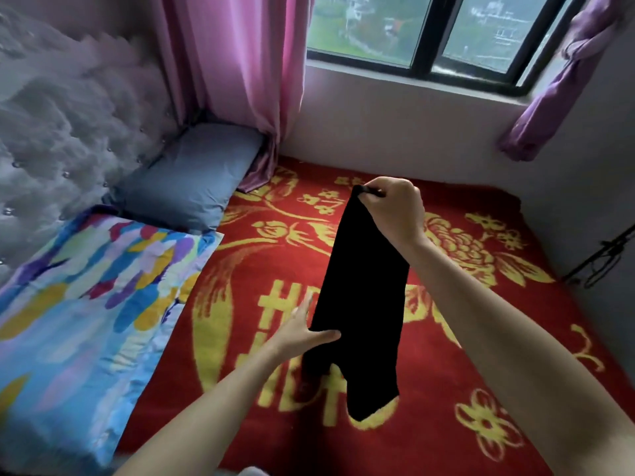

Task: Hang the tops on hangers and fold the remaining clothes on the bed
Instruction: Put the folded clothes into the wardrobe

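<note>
A black garment (364,304) hangs lengthwise above the bed, its lower end split like two legs. My right hand (391,207) grips its top edge, held up over the middle of the bed. My left hand (305,333) is lower down at the garment's left edge, thumb on the front of the cloth and fingers stretched behind it, pinching the fabric. The bed is covered with a red blanket (498,389) with yellow flowers and characters. No hanger is in view.
A colourful patterned quilt (79,304) lies along the bed's left side, and a blue-grey pillow (192,180) rests against the tufted headboard (51,125). Pink curtains (240,70) and a window (429,32) are behind the bed. Dark cables (604,259) hang at the right wall.
</note>
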{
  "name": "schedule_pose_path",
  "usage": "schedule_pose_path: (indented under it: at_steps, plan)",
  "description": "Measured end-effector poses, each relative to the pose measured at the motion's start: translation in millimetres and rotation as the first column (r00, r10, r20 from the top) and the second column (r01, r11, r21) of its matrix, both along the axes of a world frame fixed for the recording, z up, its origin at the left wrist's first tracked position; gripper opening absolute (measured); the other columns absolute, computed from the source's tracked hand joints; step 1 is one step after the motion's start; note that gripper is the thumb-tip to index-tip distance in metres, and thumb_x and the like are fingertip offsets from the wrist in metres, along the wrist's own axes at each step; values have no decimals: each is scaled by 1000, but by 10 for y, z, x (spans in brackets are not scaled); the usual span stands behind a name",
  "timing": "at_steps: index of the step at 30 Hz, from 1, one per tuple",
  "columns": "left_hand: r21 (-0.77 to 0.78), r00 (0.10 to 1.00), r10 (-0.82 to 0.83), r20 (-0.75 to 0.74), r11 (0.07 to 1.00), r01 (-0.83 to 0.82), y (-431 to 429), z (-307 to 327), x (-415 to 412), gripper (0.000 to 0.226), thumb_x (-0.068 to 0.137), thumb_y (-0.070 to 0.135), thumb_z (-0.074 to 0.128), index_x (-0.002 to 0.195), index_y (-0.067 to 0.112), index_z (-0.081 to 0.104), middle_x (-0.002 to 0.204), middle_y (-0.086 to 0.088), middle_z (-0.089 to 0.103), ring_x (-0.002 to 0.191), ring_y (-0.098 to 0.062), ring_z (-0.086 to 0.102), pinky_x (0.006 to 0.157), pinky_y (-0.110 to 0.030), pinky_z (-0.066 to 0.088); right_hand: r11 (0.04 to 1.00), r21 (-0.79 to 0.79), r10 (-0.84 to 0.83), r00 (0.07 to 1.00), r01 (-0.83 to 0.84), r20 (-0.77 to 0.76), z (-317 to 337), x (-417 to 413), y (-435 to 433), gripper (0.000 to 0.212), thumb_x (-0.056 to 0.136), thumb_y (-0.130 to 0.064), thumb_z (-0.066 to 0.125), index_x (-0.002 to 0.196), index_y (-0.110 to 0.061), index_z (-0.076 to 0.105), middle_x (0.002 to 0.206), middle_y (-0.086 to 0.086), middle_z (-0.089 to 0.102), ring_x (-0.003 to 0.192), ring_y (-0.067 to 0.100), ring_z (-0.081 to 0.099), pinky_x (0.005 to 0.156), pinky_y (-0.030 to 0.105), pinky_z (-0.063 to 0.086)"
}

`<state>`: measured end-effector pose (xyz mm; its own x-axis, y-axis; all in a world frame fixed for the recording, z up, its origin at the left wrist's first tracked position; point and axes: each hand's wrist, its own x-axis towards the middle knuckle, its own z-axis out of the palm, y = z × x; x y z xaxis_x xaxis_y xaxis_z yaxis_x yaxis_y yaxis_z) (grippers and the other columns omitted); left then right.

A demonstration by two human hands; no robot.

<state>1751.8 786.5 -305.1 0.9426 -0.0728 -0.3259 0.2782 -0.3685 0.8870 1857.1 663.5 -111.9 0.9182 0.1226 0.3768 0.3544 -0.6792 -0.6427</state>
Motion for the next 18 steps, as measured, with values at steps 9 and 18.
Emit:
schedule_pose_path:
  at_steps: [9,18]
  plan:
    - [-389,963,219,155,910,-144,71,-39,426,90,64,79,58,137,30,37,131,13,50,126,-11,46,99,-21,40,932,237,255,961,-274,108,433,17,-66,27,75,-7,59,66,-30,71,62,-15,66,67,3,63,66,22,50]
    - [199,879,393,271,870,-451,172,-94,768,83,81,42,69,148,28,22,153,-7,22,138,-33,25,106,-50,31,870,397,300,953,-291,43,447,-61,-359,51,75,10,54,57,-34,72,60,-16,66,61,-3,61,59,10,44]
